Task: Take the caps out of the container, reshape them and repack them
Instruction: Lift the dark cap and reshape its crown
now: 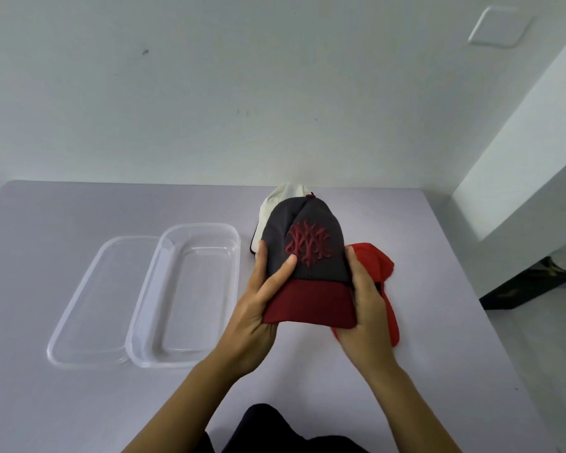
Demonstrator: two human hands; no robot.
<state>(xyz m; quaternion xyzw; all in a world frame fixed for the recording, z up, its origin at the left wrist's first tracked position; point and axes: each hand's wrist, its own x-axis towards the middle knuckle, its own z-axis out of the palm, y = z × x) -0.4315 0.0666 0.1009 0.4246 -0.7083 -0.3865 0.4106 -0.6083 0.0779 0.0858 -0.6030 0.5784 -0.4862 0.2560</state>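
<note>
Plain bare indoor room; home or office, can't tell. I'm at pale lilac table (79,403). Behind table: blank white wall (209,109), few small marks. High above table's far right corner: white square cover plate (499,26). Right of table: jutting white wall corner (520,158), pale floor (556,354), dark object (530,286) at wall foot.

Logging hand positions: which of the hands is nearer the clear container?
Left. The left hand grips the dark cap on the side nearest the clear container; the right hand grips the opposite side, farther away.
</note>
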